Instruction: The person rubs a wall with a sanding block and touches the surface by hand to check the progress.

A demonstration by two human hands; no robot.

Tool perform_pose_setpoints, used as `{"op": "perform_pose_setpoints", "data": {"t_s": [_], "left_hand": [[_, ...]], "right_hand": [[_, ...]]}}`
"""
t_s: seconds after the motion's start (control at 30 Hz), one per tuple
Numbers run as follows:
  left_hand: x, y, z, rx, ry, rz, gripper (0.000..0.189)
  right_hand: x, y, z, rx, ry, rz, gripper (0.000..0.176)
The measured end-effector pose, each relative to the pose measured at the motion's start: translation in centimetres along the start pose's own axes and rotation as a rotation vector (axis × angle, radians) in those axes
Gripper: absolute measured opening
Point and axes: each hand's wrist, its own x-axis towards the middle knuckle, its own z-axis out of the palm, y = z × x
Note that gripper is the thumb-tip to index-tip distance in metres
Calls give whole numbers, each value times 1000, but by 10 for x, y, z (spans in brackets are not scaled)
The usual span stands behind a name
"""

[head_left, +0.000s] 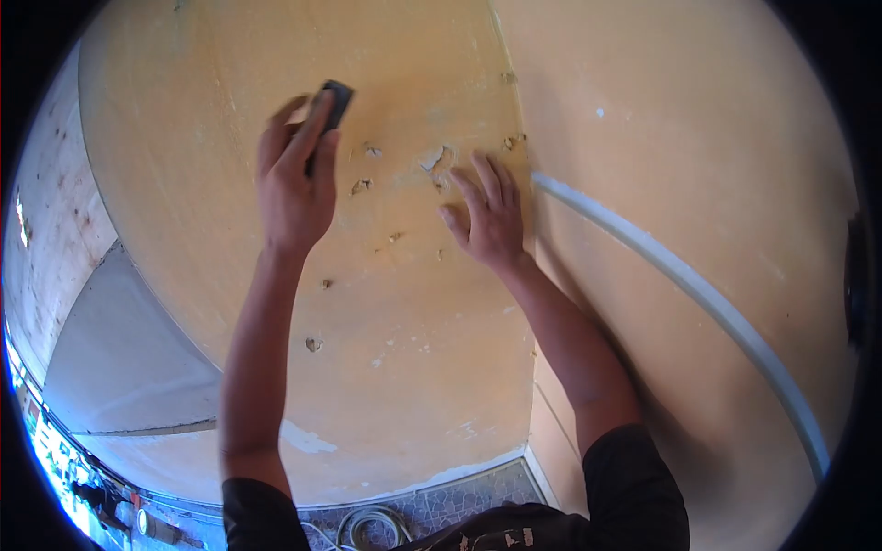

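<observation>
L hand (296, 197) pinches dark block (339, 98) btwn thumb & fingers, over wall (413, 289), left of R hand (493, 216); long axis near-far, tipped right. R fingers spread, nearer chipped patch (434, 161); wall contact unclear.

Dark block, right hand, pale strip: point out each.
Dark block (340, 101): head view, its exposed upper end.
Right hand (494, 224): head view, back of the hand.
Pale strip (680, 269): head view, midway along its length.

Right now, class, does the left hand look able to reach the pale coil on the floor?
Probably not without bending: the left hand is raised at the wall, gripping a dark block, while the pale coil lies far below on the floor.
</observation>
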Motion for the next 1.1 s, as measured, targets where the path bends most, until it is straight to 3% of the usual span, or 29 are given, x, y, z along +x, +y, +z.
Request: {"op": "perform_pose_setpoints", "data": {"t_s": [0.07,0.13,0.23,0.37,0.43,0.47,0.53,0.63,0.67,0.73,0.8,0.87,0.97,1.0,1.07,1.1], "left_hand": [[13,-6,23,31,-166,93,35],[16,-17,45,48,-202,154,39],[43,-35,55,359,-271,572,41],[118,-69,76,415,-33,495,48],[133,-54,93,479,192,220,44],[123,-40,102,390,101,196,37],[79,-11,110,352,-155,438,33],[72,-18,106,182,-212,621,38],[89,-30,103,265,-213,674,44],[142,-64,85,407,-39,490,45],[163,-83,74,301,226,210,34],[145,-65,86,408,128,261,35],[62,-22,113,244,-253,582,34],[43,-4,108,164,-337,609,31],[62,-13,109,94,-312,589,27],[84,-24,109,231,-211,564,29]], "right_hand": [[-4,7,8,22,6,-43,53],[-11,3,9,13,-43,2,54],[-22,1,10,9,-37,2,55],[-25,0,12,-3,-32,18,56],[-25,-1,13,3,-31,22,55],[-25,0,12,4,-40,21,55],[-24,3,12,5,-43,11,54],[-27,4,12,-9,-71,-20,59],[-27,5,12,-4,-86,-34,61],[-28,9,10,-11,-109,-52,62],[-28,9,11,-2,-125,-58,65],[-28,7,12,-5,-119,-48,63],[-26,9,11,-9,-115,-40,61],[-29,6,11,-9,-120,-34,62],[-31,4,12,-4,-114,-31,62],[-29,6,13,-3,-102,-36,61]]}}
